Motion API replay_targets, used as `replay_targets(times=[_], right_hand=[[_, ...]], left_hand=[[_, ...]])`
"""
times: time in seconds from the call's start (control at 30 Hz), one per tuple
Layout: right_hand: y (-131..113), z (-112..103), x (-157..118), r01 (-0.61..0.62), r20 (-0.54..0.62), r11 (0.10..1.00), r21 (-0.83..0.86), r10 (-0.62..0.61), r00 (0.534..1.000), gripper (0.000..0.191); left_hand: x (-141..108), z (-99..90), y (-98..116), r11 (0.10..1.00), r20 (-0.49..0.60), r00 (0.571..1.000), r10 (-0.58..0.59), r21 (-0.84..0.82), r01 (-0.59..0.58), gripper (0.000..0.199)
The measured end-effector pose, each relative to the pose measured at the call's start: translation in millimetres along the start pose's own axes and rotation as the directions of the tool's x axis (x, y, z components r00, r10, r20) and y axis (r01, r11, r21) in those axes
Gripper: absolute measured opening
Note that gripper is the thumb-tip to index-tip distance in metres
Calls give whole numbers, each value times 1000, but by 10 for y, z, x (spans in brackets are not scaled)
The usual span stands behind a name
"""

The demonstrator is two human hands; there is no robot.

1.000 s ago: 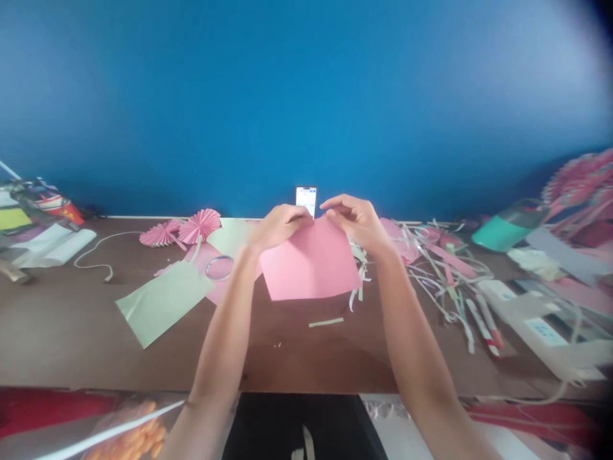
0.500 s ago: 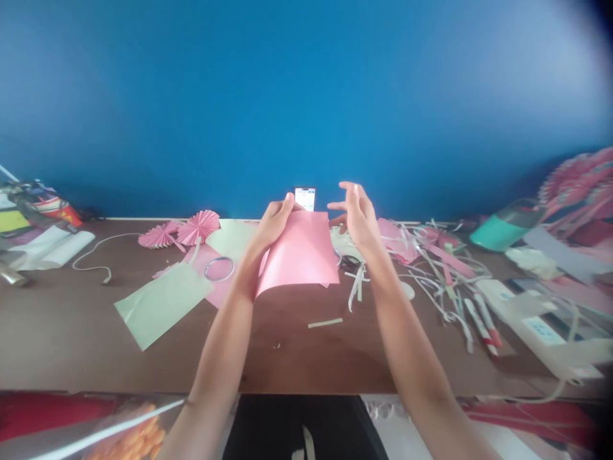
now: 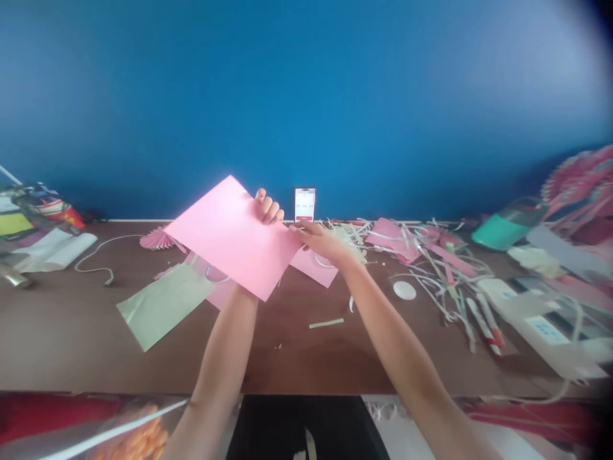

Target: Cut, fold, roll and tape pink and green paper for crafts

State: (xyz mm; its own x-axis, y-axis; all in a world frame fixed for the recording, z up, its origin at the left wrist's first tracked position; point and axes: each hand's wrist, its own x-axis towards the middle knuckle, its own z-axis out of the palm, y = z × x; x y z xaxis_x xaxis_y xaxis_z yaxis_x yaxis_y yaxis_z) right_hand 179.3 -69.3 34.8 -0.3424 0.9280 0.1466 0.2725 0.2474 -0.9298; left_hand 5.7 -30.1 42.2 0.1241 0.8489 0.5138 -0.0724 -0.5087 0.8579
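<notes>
A pink sheet of paper [image 3: 225,236] is held up at an angle above the table, one corner pointing upward and another toward me. My left hand [image 3: 269,207] reaches behind it, with curled fingers showing over its upper right edge; the palm is hidden. At the sheet's right corner, my right hand [image 3: 318,239] pinches the paper. Below the right hand, a second pink sheet [image 3: 316,268] lies on the table with part of a white ring on it. A pale green sheet [image 3: 165,306] rests to the left, partly over more pink paper.
A phone [image 3: 305,203] stands against the blue wall. Tangled paper strips [image 3: 431,262], markers [image 3: 483,326], a white disc [image 3: 405,291] and a white device [image 3: 546,326] lie to the right. A pink paper fan [image 3: 157,239] and white cable [image 3: 90,255] are at left.
The pink sheet has swung up and left, turning its face toward me. My right hand, earlier apart from it with fingers spread, has come down and closed on its corner.
</notes>
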Motion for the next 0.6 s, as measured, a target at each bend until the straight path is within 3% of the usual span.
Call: replay_targets(times=[0.2,0.33,0.43,0.5,0.6], right_hand=[[37,-54,10,-14,-7,999,46,14,1000,21],[135,-221,9,-37,-23,999,7,38,999,18],[196,-343,-8,-31,-74,997,-76,26,997,20],[219,-409,-19,-25,-87,987,-158,11,996,22],[226,-467,-32,-12,-52,963,-269,-2,999,22]], left_hand=[[75,-74,-145,995,10,1000,5,-100,-4,74],[-18,-156,-71,982,-72,997,-27,-187,13,73],[-54,-310,21,961,-25,995,-102,-262,92,67],[-43,-437,69,961,69,978,-196,-185,206,60],[-29,-570,80,936,141,936,-323,192,294,49]])
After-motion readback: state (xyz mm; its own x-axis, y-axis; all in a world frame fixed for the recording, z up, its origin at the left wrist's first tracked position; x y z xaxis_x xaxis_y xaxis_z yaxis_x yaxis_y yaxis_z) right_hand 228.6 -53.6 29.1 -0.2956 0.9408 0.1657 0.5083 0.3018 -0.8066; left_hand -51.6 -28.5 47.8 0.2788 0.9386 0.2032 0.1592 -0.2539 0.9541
